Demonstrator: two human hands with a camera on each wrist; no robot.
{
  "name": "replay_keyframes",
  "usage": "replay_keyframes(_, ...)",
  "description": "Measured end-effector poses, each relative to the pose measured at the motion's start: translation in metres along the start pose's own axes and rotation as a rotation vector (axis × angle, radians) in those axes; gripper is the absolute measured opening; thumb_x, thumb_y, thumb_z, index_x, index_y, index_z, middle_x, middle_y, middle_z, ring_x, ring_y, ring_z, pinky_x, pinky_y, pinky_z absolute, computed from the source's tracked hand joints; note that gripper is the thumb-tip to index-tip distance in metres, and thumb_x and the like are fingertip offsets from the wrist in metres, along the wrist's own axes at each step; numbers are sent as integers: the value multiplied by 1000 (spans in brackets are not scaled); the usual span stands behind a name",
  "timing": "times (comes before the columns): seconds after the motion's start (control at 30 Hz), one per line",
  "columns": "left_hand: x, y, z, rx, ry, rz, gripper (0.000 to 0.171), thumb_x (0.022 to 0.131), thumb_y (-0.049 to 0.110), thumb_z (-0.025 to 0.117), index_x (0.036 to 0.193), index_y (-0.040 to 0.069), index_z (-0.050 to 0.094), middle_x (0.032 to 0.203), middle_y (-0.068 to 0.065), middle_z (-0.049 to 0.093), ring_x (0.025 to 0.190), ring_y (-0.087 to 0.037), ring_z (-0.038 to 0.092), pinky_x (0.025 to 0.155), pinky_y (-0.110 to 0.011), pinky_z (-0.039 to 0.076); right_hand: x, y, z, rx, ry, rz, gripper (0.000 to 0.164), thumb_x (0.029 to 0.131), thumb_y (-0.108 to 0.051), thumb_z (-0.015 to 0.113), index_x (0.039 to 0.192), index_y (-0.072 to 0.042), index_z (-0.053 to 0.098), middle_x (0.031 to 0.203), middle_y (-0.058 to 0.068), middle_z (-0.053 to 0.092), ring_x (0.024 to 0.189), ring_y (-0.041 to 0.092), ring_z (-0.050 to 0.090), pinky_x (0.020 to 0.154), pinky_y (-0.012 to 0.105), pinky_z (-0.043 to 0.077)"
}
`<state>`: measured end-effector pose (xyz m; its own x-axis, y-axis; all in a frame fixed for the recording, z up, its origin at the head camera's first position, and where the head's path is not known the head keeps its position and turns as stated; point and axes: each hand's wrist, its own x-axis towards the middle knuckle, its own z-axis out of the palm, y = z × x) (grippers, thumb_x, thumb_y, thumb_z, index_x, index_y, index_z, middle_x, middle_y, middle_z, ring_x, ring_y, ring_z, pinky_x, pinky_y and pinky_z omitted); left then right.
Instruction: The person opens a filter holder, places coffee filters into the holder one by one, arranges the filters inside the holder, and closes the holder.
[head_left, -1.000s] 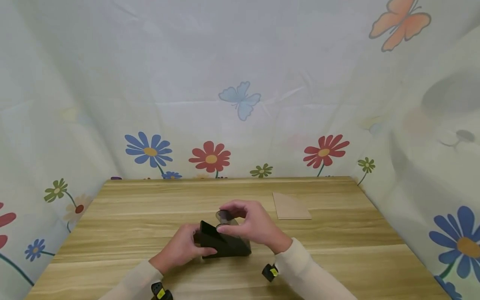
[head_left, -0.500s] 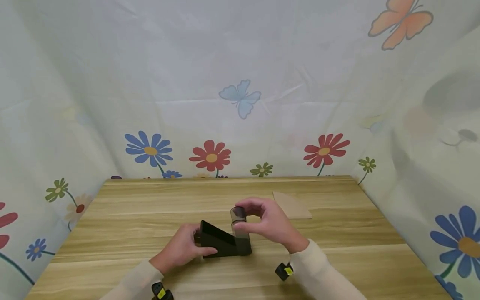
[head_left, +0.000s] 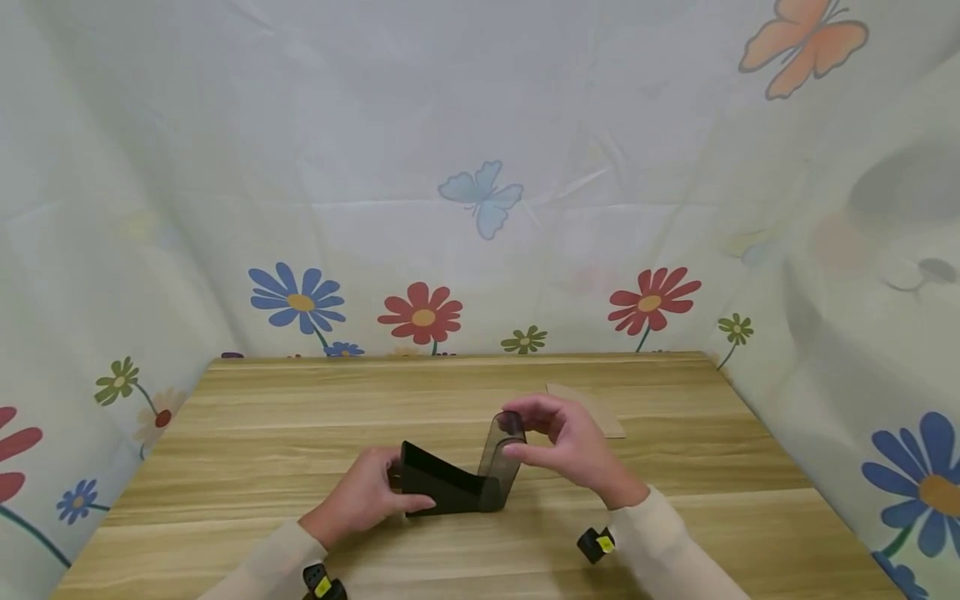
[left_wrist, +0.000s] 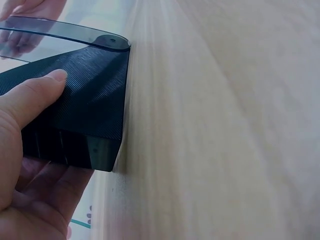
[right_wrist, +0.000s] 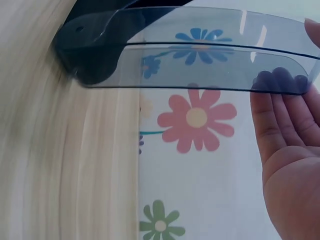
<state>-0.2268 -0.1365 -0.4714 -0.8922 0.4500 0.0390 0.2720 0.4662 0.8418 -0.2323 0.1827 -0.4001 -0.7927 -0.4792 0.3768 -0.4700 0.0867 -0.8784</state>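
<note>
A black wedge-shaped holder (head_left: pixel 438 490) with a ribbed face stands on the table. Its smoky see-through cover (head_left: pixel 495 454) is swung up and tilts to the right, joined at the holder's lower right corner. My left hand (head_left: pixel 366 492) grips the tall end of the holder, thumb on the near ribbed face, as the left wrist view (left_wrist: pixel 30 102) also has it. With the thumb on one side and fingers on the other, my right hand (head_left: pixel 567 439) pinches the cover's free end. In the right wrist view, the fingers (right_wrist: pixel 285 115) partly show through the clear cover (right_wrist: pixel 200 70).
A tan fan-shaped sheet of paper, like a coffee filter (head_left: pixel 600 412), lies flat behind my right hand, which partly covers it. The wood-grain table (head_left: pixel 300 400) ends at a flower-printed cloth backdrop (head_left: pixel 360 167).
My right hand has moved to the right, swinging the cover up and away from the holder. The left hand and the black holder have stayed in place.
</note>
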Motion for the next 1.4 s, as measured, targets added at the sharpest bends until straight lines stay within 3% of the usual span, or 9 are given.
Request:
replay_keyframes(0.33, -1, 1, 0, -14, -5, 14, 40, 80, 42, 87, 108, 17, 72, 101, 4, 77, 77, -8, 66, 66, -25, 53, -13, 8, -14, 37, 30, 22, 41, 86, 1, 79, 125, -2, 67, 118, 20, 71, 105, 18, 71, 91, 26, 57)
replay_keyframes(0.83, -1, 0, 1, -28, -5, 15, 40, 80, 40, 87, 110, 18, 73, 104, 3, 78, 81, -8, 68, 69, -24, 54, -24, 21, -31, 76, 10, 18, 40, 88, 4, 76, 125, 2, 63, 120, 21, 70, 111, 17, 70, 96, 29, 56)
replay_keyframes(1.03, -1, 1, 0, -33, -8, 13, 40, 80, 40, 87, 110, 18, 73, 105, 2, 78, 82, -8, 68, 69, -24, 54, -28, 23, -36, 72, 17, 50, 41, 86, 3, 78, 124, -2, 64, 122, 20, 69, 113, 18, 69, 97, 30, 55)
replay_keyframes(1.4, -1, 1, 0, -46, -9, 24, 39, 81, 39, 87, 111, 18, 73, 108, 2, 78, 85, -9, 70, 71, -24, 55, -33, 31, -42, 80, 17, 55, 39, 87, 4, 76, 124, 4, 62, 121, 20, 69, 112, 18, 70, 96, 28, 55)
